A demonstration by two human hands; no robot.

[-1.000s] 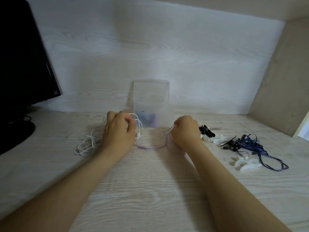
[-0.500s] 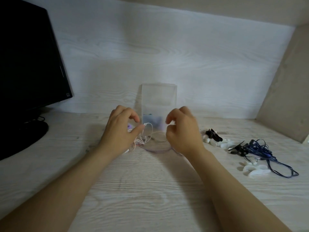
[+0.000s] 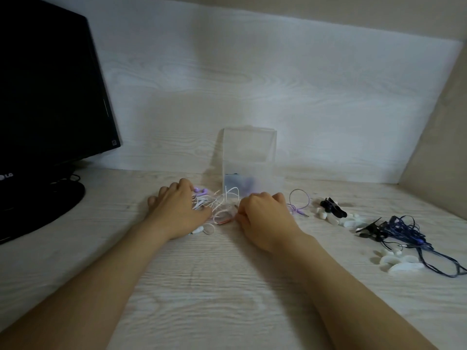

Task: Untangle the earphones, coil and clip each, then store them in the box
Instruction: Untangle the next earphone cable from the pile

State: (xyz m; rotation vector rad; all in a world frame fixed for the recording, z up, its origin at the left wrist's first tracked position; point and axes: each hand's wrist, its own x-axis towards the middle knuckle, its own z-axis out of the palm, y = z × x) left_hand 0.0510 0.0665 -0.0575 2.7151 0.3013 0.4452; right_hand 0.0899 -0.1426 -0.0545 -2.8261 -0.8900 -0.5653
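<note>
Pinching now: our right hand point(image 3: 262, 219) is curled tight, thumb and forefinger nipping a pinkish strand at the near edge of the white and pink tangle point(image 3: 219, 205), which lies on the desk point(image 3: 227, 286) right between our hands. Our left hand point(image 3: 177, 210) lies over the tangle's left side, fingers bent across the cords. Whether it grips a strand, we cannot tell.

Just beyond the grip stands the box point(image 3: 265, 173), lid up, with something dark and purplish in its bottom, so we judge at least one set is stored. Just right of the grip a purple cord point(image 3: 299, 202) loops loose with its plug on the desk, not coiled. Further right lie the black and white clips point(image 3: 331, 210). Well apart from the grip, the blue earphones point(image 3: 404, 228) sit in a knot beside more white clips point(image 3: 399, 265). None of it out here looks coiled.

So we're early by our reckoning: untangling is the step in hand, with coiling, clipping and boxing all to come for what lies out.
</note>
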